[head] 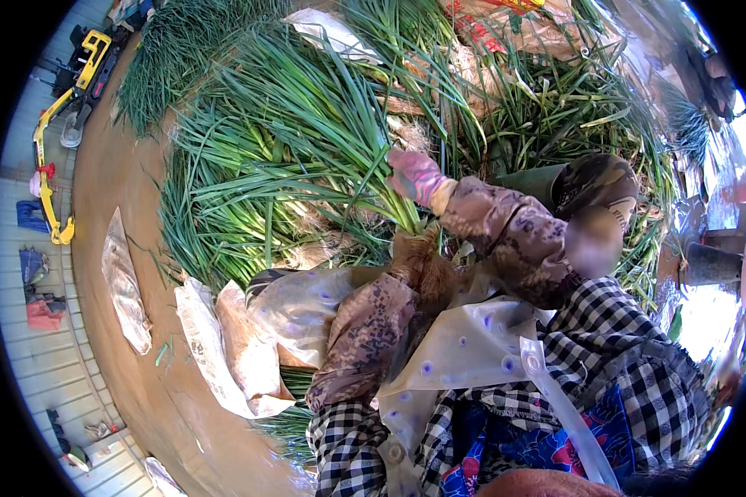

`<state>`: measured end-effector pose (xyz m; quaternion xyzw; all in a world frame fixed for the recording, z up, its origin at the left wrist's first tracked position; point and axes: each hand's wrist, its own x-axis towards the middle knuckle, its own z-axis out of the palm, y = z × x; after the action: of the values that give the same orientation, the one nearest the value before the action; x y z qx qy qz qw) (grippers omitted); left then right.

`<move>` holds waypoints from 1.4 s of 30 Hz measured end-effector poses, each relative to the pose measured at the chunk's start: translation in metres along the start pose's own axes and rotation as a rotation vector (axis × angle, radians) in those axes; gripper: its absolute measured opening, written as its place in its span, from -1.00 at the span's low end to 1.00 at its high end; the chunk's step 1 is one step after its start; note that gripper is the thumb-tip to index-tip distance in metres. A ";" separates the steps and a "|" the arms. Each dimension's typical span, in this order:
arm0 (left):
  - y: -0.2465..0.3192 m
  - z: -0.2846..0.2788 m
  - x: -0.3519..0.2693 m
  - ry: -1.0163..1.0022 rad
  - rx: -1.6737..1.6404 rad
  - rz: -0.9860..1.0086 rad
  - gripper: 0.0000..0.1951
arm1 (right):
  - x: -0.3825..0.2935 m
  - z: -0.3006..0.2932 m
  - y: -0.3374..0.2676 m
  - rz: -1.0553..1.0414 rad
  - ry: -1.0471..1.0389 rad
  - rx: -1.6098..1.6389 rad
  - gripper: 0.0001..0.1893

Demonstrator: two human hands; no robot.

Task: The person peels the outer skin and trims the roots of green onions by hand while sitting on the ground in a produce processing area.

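My right hand (416,177), in a pink patterned glove, is closed around the stalks of a bunch of long green onions (348,130). Their leaves fan out to the upper left. My left hand (410,255), in what looks like a soiled brown glove, is at the bunch's lower end, beside the stringy roots (436,273); its fingers are partly hidden. More green onions (224,205) lie heaped beyond and to the left of my hands. A clear plastic apron with purple dots (466,348) covers my lap.
Pale sacks (211,348) lie by my left leg, another sack (124,286) on the brown floor (143,385). A printed sack (534,28) and darker leaves (559,105) are at upper right. A yellow toy-like excavator (50,180) stands by the left wall. A dark bucket (712,264) is at right.
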<state>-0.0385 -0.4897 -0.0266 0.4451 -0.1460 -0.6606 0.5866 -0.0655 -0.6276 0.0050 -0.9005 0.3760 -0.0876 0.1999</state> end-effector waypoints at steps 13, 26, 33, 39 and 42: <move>0.085 -0.009 -0.031 -0.262 -0.260 -0.015 -0.76 | -0.029 -0.207 0.220 0.487 1.300 1.329 -0.75; 0.123 -0.051 -0.020 -0.129 -0.471 0.219 -0.57 | 0.009 -0.033 0.276 0.382 -0.166 2.058 -0.63; 0.098 -0.065 -0.012 -0.065 -0.363 0.044 -0.59 | 0.018 -0.005 0.205 0.363 0.001 -0.002 -0.76; 0.112 -0.050 -0.038 -0.079 -0.206 0.182 -0.53 | 0.040 -0.081 0.064 0.213 -0.315 1.187 -0.71; 0.110 -0.043 -0.042 0.065 -0.124 0.166 -0.54 | 0.040 -0.084 0.020 0.091 -0.331 1.231 -0.73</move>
<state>0.0622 -0.4675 0.0454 0.4158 -0.1221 -0.6027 0.6700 -0.0758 -0.6937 0.0724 -0.6056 0.2587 -0.1390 0.7396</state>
